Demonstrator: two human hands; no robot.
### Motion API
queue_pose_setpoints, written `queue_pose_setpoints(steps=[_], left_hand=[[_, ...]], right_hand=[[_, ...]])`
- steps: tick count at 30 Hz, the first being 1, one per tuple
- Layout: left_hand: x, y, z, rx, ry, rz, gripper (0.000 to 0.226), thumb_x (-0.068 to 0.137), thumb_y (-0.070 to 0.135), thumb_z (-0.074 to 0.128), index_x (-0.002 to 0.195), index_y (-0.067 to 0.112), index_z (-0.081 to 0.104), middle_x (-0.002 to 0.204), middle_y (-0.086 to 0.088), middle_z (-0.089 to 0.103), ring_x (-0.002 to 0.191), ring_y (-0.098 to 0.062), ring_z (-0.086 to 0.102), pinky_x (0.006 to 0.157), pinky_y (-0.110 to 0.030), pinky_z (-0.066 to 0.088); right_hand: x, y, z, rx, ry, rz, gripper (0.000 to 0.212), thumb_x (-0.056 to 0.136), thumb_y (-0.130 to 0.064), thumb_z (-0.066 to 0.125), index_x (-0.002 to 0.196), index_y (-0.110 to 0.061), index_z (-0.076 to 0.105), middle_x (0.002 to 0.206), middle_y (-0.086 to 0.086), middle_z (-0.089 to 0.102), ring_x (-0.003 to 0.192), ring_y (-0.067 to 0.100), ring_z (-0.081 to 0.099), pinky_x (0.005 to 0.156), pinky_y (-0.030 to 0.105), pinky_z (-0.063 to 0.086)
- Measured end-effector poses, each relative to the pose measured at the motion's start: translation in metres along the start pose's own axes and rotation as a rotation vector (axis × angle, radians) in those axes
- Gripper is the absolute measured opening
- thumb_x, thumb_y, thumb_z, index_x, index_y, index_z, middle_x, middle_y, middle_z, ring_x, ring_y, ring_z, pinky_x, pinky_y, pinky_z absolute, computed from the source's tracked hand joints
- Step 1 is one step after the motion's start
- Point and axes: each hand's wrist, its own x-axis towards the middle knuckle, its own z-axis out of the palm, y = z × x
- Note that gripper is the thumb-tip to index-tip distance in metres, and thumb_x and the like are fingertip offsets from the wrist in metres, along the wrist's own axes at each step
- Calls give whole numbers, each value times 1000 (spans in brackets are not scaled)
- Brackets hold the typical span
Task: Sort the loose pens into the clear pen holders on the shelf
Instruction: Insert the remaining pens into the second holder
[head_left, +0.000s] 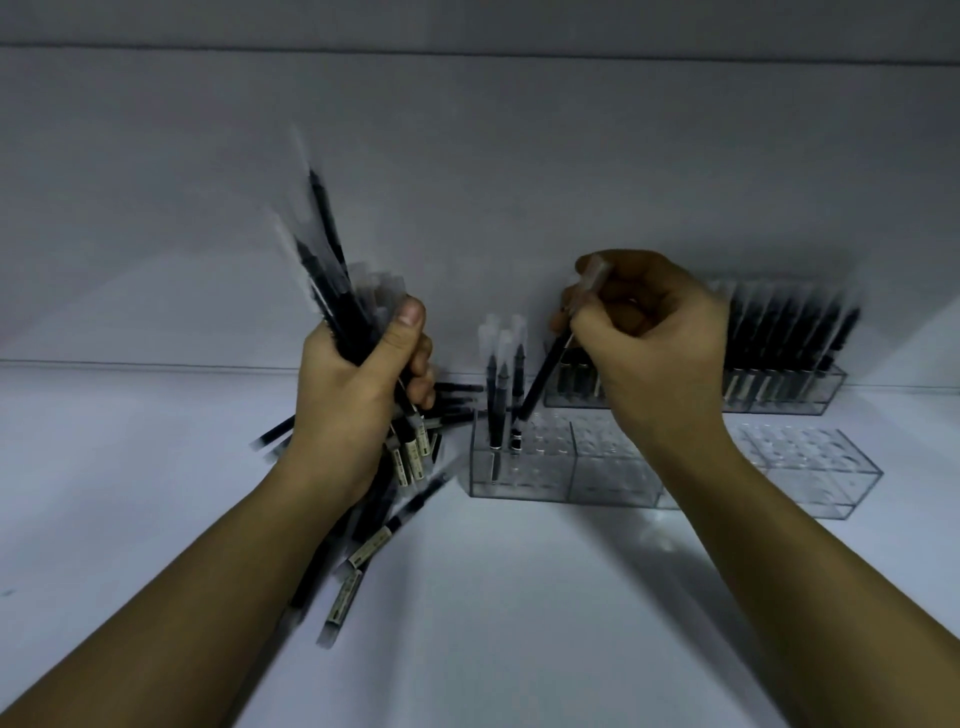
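Observation:
My left hand (358, 395) grips a bundle of black pens (340, 291) with clear caps, pointing up and left. More loose pens (374, 540) lie in a pile on the white shelf under that hand. My right hand (649, 338) pinches a single black pen (545, 379), tilted, its lower end over the holes of the near clear pen holder (566, 467). Three pens (501, 379) stand upright at that holder's left end.
A filled clear holder (779, 353) stands against the back wall at the right. Another clear holder (810, 467) with nothing in its holes sits at the front right. The white shelf surface (493, 597) stretches toward me between my forearms.

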Motion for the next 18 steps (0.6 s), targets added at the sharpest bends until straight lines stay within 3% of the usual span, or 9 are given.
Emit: queue_pose_setpoints(steps=[3,5,9,12,18], left_hand=[[0,0,0,1,-5,3,16,99,22,58,93,8,53,62,0,48,51,-19,44,55,-33,40],[0,0,0,1,-13,9,16,98,23,58,93,8,53,63,0,49,51,-18,44,56,-34,41],[1,-1,-1,2,-6,0,17,98,23,59,92,9,54,63,-1,50,51,-19,45,56,-34,41],[1,-2,0,8,-13,-7,16,98,24,59,89,11,55,64,-1,50,52,-19,45,56,-34,42],[0,-3,0,8,-11,-4,15,98,22,59,89,10,55,64,-1,50,52,-19,46,55,-34,42]], right_hand=[[0,4,1,-56,-46,-6,15,88,-5,70,101,-11,73,85,7,74,77,33,74,74,54,62],[-1,4,1,-104,-79,-13,17,86,-7,69,101,-14,74,82,6,74,76,32,74,72,55,61],[-6,6,3,-227,-145,-61,18,88,-8,73,101,-20,75,81,-5,73,70,18,71,67,36,63],[-8,11,6,-281,-190,-90,21,82,-14,71,101,-24,75,78,-10,70,64,9,66,63,19,53],[-10,13,6,-360,-271,-121,36,80,-7,75,113,-21,72,80,-9,68,68,9,67,67,17,57]])
